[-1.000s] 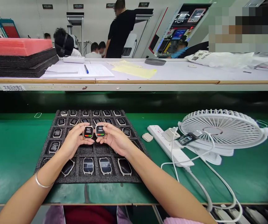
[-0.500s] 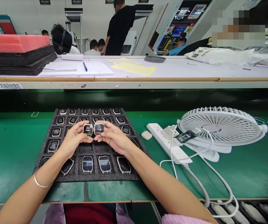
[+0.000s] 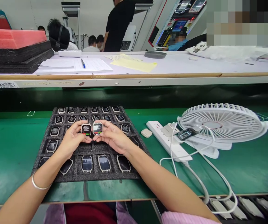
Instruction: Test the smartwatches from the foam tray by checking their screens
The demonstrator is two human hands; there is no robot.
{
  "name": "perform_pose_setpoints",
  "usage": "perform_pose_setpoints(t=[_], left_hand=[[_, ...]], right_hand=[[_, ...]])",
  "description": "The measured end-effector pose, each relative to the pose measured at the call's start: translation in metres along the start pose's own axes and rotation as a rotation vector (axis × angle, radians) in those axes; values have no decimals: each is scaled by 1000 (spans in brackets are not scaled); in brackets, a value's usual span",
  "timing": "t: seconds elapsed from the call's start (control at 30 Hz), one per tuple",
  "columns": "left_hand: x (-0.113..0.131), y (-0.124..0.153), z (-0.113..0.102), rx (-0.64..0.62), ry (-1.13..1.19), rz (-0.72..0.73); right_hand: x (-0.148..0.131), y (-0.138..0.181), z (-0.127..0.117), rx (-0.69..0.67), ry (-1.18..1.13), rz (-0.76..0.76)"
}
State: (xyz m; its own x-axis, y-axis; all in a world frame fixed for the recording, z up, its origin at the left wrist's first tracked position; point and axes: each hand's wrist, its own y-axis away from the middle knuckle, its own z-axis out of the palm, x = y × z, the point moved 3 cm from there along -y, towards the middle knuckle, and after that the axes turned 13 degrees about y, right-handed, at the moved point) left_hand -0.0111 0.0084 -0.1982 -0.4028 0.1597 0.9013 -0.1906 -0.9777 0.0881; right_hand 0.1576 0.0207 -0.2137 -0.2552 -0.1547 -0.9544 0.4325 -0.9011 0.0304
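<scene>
My left hand (image 3: 74,137) is closed on a smartwatch (image 3: 86,129) without a strap, its screen lit with text and a red and green strip. Close beside it, my right hand (image 3: 111,137) grips a second smartwatch (image 3: 97,128), also lit. Both are held side by side, screens up, above a black foam tray (image 3: 74,178). Several more watch bodies lie in the tray's pockets; those in the back rows show text, while the front-row ones, such as this watch (image 3: 104,163), look dark. My hands and forearms hide some pockets.
To the right are a white power strip (image 3: 166,140), a white fan (image 3: 215,124), looped white cables and a small black device with a display (image 3: 187,134). A shelf (image 3: 134,79) crosses behind, bearing foam sheets (image 3: 15,40), papers and a pen. Several people are beyond it.
The view has shifted slightly. Both hands keep hold of the two watches in nearly the same place, and the right watch's screen now looks brighter.
</scene>
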Motion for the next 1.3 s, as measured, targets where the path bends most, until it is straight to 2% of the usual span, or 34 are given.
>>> perform_pose_setpoints(t=[1.3], left_hand=[[-4,-1,0,-44,-33,54]], right_hand=[[-1,2,-1,13,32,24]])
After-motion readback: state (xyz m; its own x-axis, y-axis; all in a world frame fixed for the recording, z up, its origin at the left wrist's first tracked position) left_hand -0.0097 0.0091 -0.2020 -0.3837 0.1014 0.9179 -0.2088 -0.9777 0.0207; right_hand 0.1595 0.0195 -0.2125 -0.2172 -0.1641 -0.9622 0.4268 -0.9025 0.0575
